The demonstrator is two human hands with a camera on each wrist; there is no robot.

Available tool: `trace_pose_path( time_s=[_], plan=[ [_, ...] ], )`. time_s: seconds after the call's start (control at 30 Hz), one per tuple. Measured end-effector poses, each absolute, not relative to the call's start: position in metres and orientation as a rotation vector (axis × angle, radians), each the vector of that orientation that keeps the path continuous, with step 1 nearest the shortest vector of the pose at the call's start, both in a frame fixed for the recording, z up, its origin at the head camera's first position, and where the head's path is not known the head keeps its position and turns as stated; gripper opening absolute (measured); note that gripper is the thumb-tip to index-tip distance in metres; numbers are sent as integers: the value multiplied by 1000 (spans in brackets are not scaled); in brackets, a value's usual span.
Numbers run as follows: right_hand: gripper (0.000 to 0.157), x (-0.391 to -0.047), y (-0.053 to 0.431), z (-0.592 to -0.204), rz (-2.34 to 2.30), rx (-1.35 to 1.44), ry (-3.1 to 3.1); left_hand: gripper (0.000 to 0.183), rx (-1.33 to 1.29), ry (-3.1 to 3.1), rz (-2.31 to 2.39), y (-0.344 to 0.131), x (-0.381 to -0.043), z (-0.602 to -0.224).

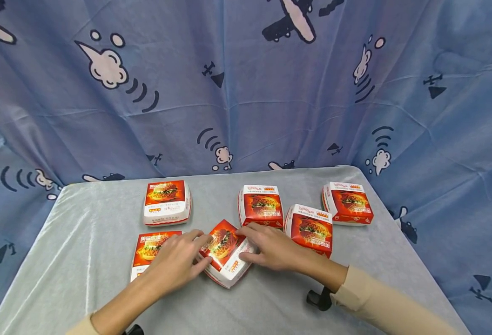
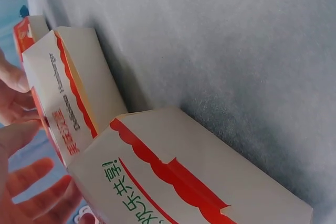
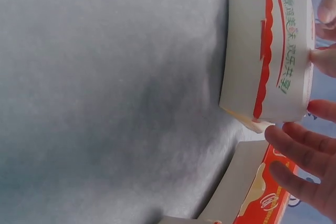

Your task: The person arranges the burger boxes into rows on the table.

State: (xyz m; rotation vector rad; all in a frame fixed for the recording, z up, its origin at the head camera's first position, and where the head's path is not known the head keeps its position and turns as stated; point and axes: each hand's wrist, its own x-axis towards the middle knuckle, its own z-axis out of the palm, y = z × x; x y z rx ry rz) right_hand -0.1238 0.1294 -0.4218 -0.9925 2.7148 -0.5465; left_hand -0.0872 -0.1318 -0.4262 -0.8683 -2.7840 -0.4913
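Observation:
A red-and-white burger box (image 1: 222,243) lies turned at an angle in the middle of the table, between both hands. The left hand (image 1: 178,258) has its fingers and thumb at the box's left edge, reaching over the front left burger box (image 1: 143,251) and partly hiding it. At the box's right edge, the right hand (image 1: 271,246) touches the top with thumb and fingertips; its fingers look fairly straight in the right wrist view. White sides of the middle box (image 3: 273,51) show there. In the left wrist view, the left thumb (image 2: 21,135) meets the box's upper edge.
More burger boxes stand around: one back left (image 1: 167,203), one behind the right hand (image 1: 262,204), another beside the right forearm (image 1: 309,229), and one far right (image 1: 348,203). A grey cloth covers the table (image 1: 86,223). Behind hangs a blue patterned curtain (image 1: 178,93).

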Motion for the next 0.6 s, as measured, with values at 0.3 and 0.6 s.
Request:
trace_pose_path(
  time_s=[0.3, 0.6],
  plan=[
    [48, -120, 125, -425, -486, -1039, 2760, 39, -798, -2814, -468, -128, -87, -426],
    [49, -122, 127, -418, -552, -1019, 2702, 35, -825, -2834, -519, -129, -90, -427]
  ],
)
